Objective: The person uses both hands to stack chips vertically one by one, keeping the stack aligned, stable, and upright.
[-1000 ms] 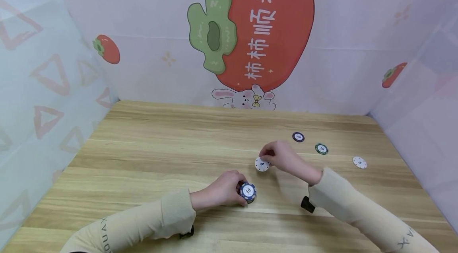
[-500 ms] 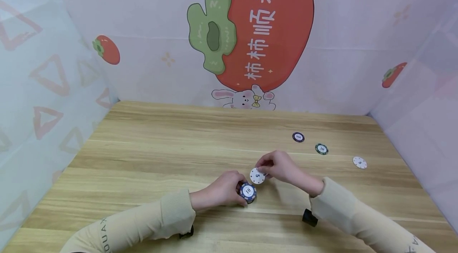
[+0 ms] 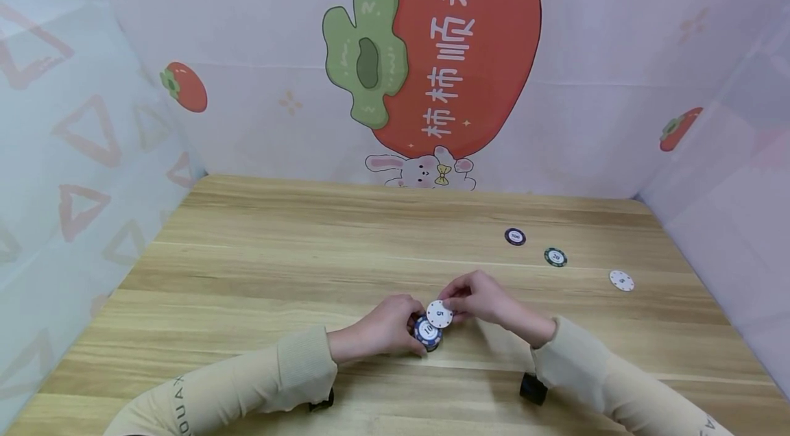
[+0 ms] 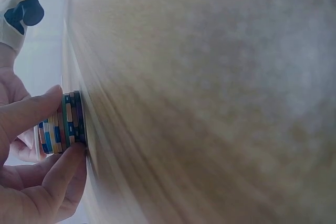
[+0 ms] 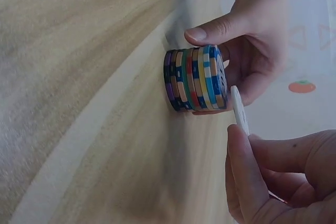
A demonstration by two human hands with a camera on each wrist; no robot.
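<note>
A stack of several coloured poker chips (image 3: 427,334) stands on the wooden table (image 3: 278,264), topped by a blue chip marked 10. My left hand (image 3: 385,330) grips the stack (image 5: 195,78) by its sides with thumb and fingers (image 4: 31,114). My right hand (image 3: 478,299) pinches a white chip (image 3: 439,313) marked 5 by its edge and holds it tilted just above the stack's top. In the right wrist view the white chip (image 5: 239,110) hangs a small gap off the top blue chip. The left wrist view shows the stack (image 4: 62,123) edge-on.
Three loose chips lie at the table's right: a dark one (image 3: 515,236), a green one (image 3: 555,257) and a white one (image 3: 621,280). Printed fabric walls (image 3: 432,59) close in the table on the left, back and right.
My right hand has carried the white chip leftward and toward me, from open table to just over the stack. The left hand and stack have stayed put.
</note>
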